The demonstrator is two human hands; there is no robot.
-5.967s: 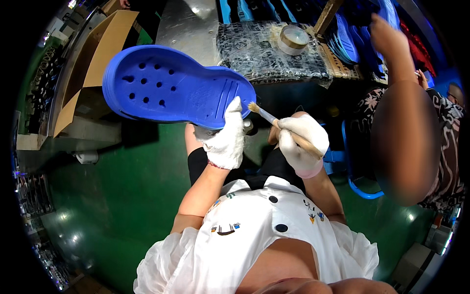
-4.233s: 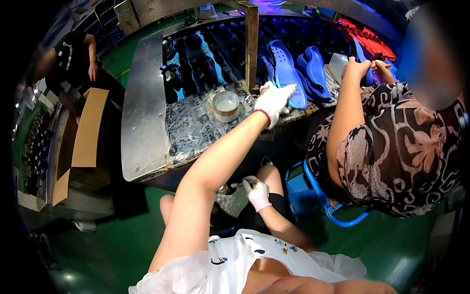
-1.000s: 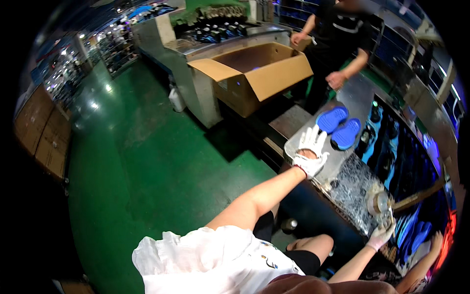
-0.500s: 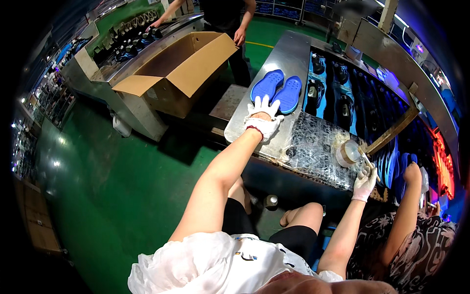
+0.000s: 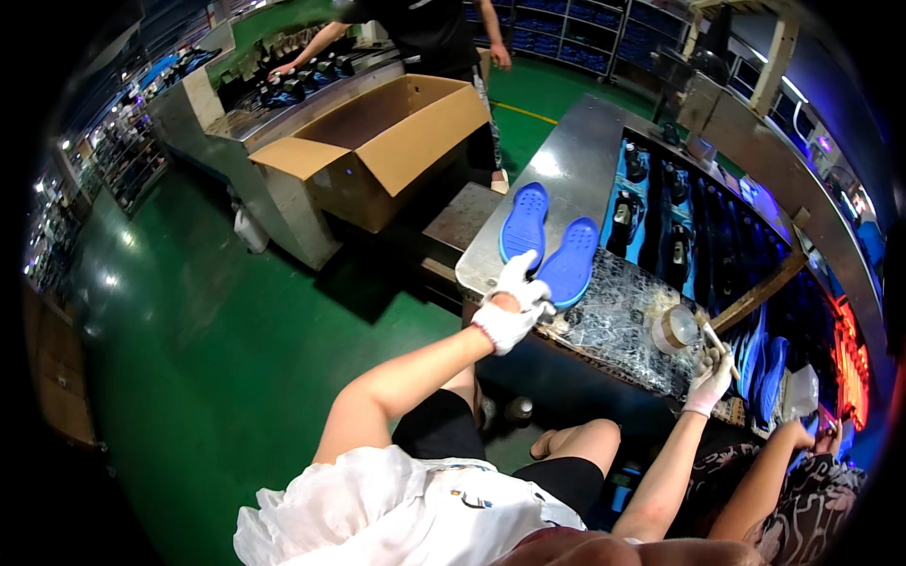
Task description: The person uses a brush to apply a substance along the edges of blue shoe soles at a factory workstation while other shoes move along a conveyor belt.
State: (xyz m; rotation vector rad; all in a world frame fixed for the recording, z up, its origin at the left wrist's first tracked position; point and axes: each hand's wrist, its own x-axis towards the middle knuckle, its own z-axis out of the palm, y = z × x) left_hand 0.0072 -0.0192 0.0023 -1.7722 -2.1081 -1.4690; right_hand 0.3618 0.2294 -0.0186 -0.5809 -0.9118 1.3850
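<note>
Two blue shoe soles lie side by side on the metal bench end: the left sole and the right sole, which reaches onto the plastic-covered part. My left hand, in a white glove with bare fabric cut at the wrist, is at their near ends. Its fingers are apart, some at the left sole, others touching the right sole's near edge. My right hand, gloved too, is closed around a slim white-handled brush-like tool; its working end is unclear. Beside it stands a round pot.
An open cardboard box stands beyond the bench on the left, near a person in black. Shoes on blue pieces fill the conveyor to the right. More blue soles stand near a co-worker's arm at the lower right.
My left hand has drawn back from lying spread over the soles to their near ends. The soles now lie farther apart, the right one nearer me. My right hand still holds the tool.
</note>
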